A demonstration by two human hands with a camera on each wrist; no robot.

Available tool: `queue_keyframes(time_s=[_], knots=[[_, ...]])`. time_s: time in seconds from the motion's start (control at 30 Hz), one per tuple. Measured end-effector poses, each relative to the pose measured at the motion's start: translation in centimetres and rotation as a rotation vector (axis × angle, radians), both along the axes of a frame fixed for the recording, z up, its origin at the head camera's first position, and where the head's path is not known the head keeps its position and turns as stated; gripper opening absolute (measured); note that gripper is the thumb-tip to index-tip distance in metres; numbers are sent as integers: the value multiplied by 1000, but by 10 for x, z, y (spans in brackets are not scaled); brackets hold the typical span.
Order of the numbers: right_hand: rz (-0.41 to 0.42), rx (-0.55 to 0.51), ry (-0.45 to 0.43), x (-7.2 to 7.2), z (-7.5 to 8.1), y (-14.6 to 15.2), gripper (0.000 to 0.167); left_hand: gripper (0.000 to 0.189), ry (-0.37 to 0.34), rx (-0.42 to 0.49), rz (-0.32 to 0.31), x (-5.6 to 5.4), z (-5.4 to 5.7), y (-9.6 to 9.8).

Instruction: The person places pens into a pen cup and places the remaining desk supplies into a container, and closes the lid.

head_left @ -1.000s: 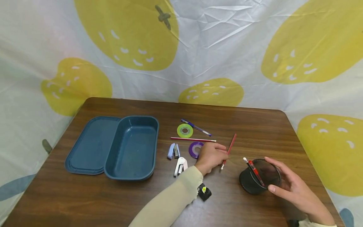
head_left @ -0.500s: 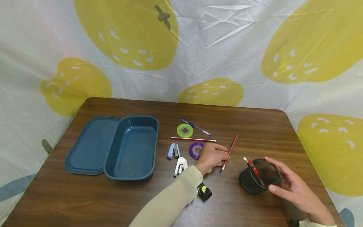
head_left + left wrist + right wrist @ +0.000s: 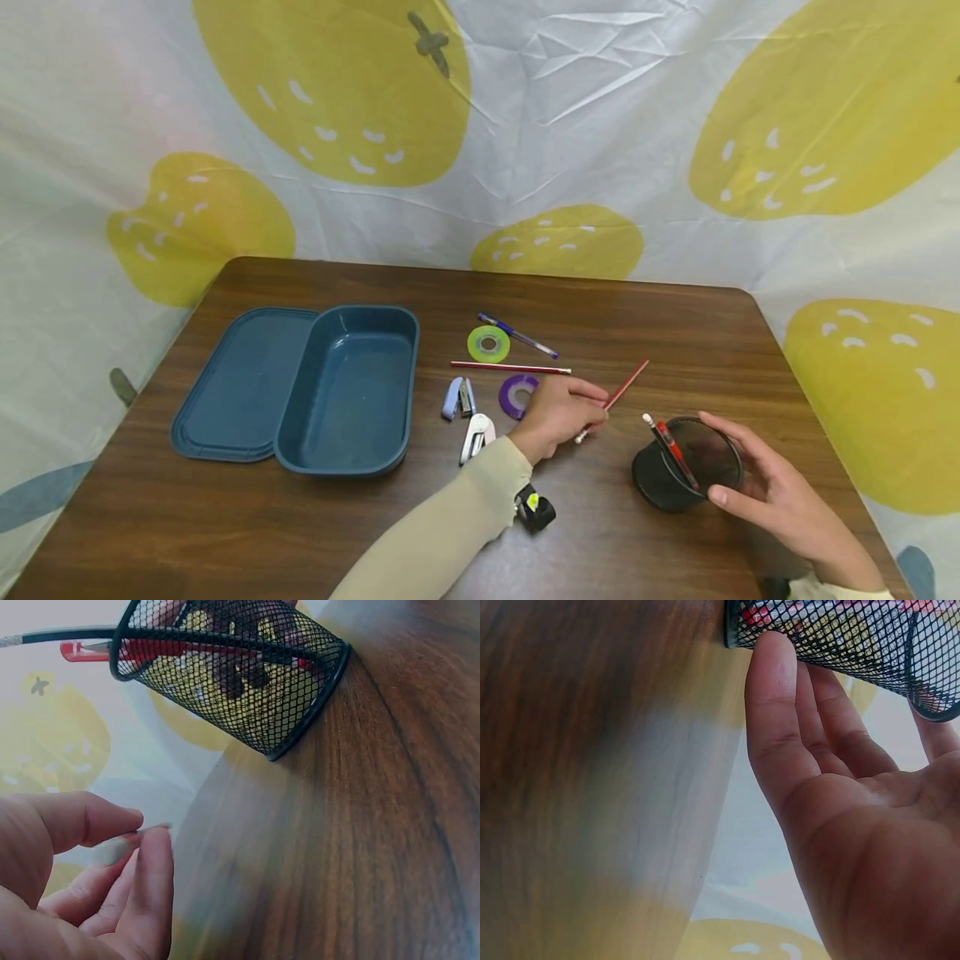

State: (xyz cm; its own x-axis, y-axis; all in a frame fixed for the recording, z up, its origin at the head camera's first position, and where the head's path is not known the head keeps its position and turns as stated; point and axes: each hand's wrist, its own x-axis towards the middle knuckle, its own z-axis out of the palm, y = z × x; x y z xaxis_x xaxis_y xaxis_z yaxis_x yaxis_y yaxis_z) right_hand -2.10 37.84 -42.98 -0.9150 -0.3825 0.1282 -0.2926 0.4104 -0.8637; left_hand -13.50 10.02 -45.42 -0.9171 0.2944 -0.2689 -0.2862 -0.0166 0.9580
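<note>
My left hand (image 3: 557,418) pinches a red pencil (image 3: 628,385) between thumb and fingers, just over the table. The pencil slants, its white eraser end toward me. In the left wrist view the pinched pencil is blurred and mostly hidden by the fingertips. To the right, a black mesh pen cup (image 3: 654,483) stands on the table, with my right hand (image 3: 787,504) holding its far right side, thumb and fingers around it. Inside the cup lean a red pen (image 3: 675,454) and a black pencil (image 3: 651,425) with a white eraser. A purple tape roll (image 3: 506,393) lies beside my left hand.
Left of my left hand lie a light blue stapler (image 3: 452,400), a white stapler-like tool (image 3: 472,440), another red pencil (image 3: 506,367), a green tape roll (image 3: 476,343) and a blue pen (image 3: 521,337). A blue box (image 3: 411,392) overlaps its lid (image 3: 232,392) farther left.
The red pencil in my left hand has turned, its far tip swinging right and its eraser end shifting slightly left. My right hand and the pen cup have stayed in place.
</note>
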Motion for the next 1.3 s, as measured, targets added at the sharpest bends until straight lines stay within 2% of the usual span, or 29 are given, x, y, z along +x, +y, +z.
queue_keyframes(time_s=[0.23,0.47,0.63,0.77,0.97,1.3], knots=[[-11,17,1,0,0,0,85,19,121,-73,-18,4,10,-9],[-15,14,-7,-1,1,-1,85,9,177,-117,17,4,19,-15],[-24,16,-9,1,0,0,85,11,243,-117,30,5,26,-20],[-17,13,-11,0,-1,1,85,14,289,-84,47,6,32,-22],[-7,3,-11,0,-2,2,84,16,295,-16,88,8,41,-21],[-13,14,-7,0,-1,0,84,26,359,195,158,7,50,-16]])
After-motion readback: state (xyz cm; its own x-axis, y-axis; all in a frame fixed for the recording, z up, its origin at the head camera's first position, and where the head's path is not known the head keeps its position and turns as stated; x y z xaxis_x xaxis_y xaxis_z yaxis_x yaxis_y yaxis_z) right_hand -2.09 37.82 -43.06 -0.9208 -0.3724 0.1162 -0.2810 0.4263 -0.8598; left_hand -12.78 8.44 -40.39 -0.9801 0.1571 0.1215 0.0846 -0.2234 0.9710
